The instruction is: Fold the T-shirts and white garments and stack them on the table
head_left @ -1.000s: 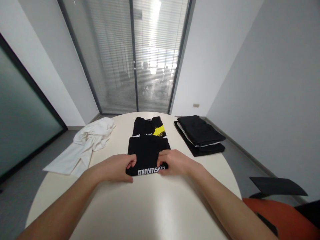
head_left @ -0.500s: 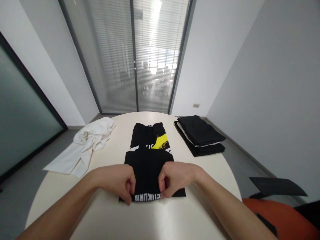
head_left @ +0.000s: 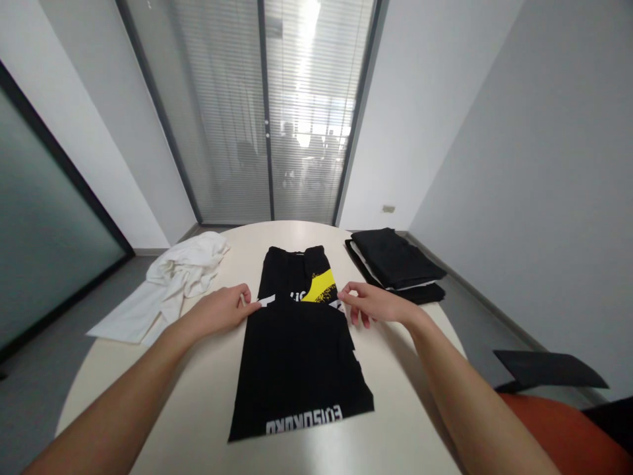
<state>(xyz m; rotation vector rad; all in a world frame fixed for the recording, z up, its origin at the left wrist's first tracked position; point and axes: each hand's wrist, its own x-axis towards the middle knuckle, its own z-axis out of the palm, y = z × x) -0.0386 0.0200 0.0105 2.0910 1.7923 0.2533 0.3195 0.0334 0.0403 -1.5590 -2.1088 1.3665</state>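
Note:
A black T-shirt (head_left: 301,356), folded over itself, lies on the table with its lower hem toward me. White lettering runs along that hem, and a yellow and white print shows on the far part above the fold. At the left end of the fold, my left hand (head_left: 225,309) touches the cloth with its thumb; its fingers are bent, with a gap to the thumb. My right hand (head_left: 373,302) is at the fold's right end, fingertips against the edge and the other fingers hanging loosely apart.
A crumpled white garment (head_left: 185,264) lies on the left of the round table (head_left: 291,232). Folded dark clothes (head_left: 395,260) are stacked at the right. An orange chair (head_left: 554,429) stands off the table at the lower right; a glass partition (head_left: 267,178) is behind.
Both hands have let go of the lettered hem and moved away from me to the two ends of the fold. The hem now lies flatter and nearer to me.

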